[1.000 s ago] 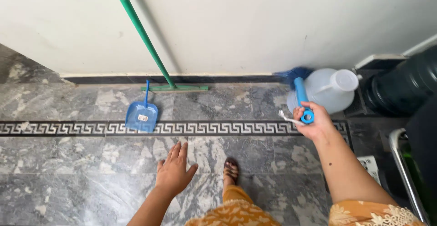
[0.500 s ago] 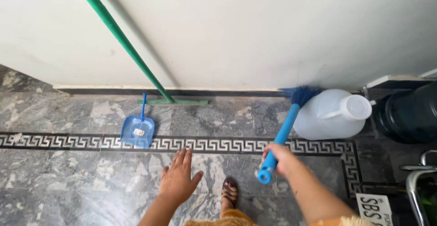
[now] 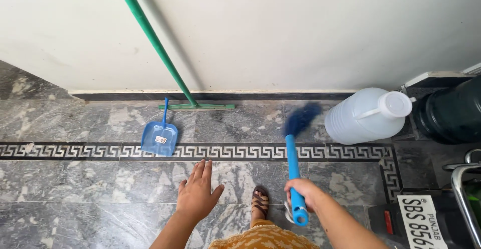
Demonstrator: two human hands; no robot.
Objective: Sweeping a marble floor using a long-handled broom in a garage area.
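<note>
My right hand grips the blue handle of a small brush, whose dark blue bristles, blurred by motion, hover over the marble floor just left of a white plastic jug. My left hand hangs empty with fingers spread above the floor, below a blue dustpan that lies across the patterned floor border. A sandalled foot shows between my hands.
A green floor squeegee leans against the white wall. A dark round container stands right of the jug. A metal rail and a white plate with dark characters sit at the lower right.
My right hand pulled the brush away from the jug and the wall, swinging its bristles left and toward me. The left hand stayed nearly still.
</note>
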